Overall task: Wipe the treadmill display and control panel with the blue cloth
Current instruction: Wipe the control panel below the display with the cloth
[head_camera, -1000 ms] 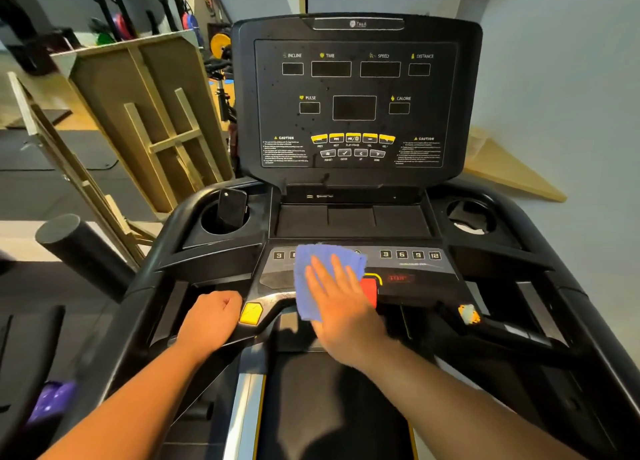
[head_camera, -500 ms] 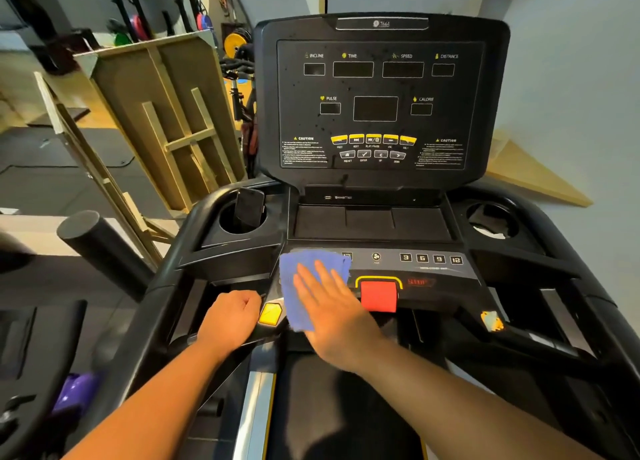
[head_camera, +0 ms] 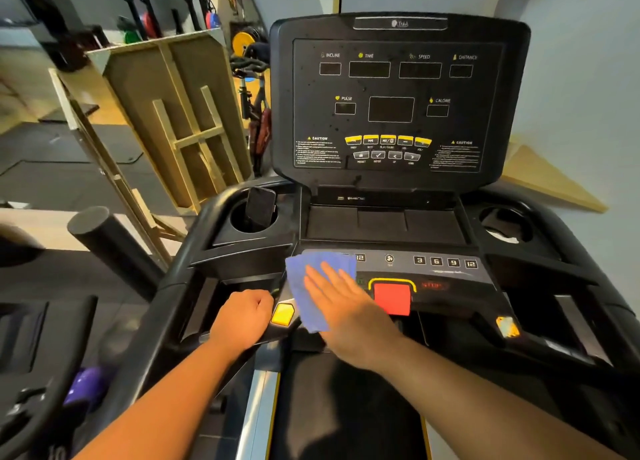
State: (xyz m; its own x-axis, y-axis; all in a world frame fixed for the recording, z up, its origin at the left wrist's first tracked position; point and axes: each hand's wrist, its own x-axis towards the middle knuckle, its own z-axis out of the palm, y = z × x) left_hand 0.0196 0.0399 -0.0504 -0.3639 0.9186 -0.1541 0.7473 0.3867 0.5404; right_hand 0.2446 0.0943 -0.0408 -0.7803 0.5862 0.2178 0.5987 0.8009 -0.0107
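The black treadmill display [head_camera: 398, 102] stands upright ahead, its screens dark and speckled with spots. Below it lies the sloping control panel [head_camera: 446, 272] with numbered keys and a red stop button [head_camera: 393, 298]. My right hand [head_camera: 341, 302] presses the blue cloth [head_camera: 304, 286] flat on the left part of that panel, fingers straight and spread. The cloth hides the left number keys. My left hand [head_camera: 242, 317] grips the left handlebar beside a yellow button [head_camera: 283, 314].
A dark phone [head_camera: 259, 208] stands in the left cup holder; the right cup holder [head_camera: 504, 229] is opposite. Wooden frames [head_camera: 180, 127] lean at the left. A black padded roller [head_camera: 110, 244] and a purple object [head_camera: 85, 383] sit lower left. A grey wall rises at the right.
My right hand has slid the blue cloth leftward across the control panel, off the red stop button and onto the left keys. My left hand keeps its grip.
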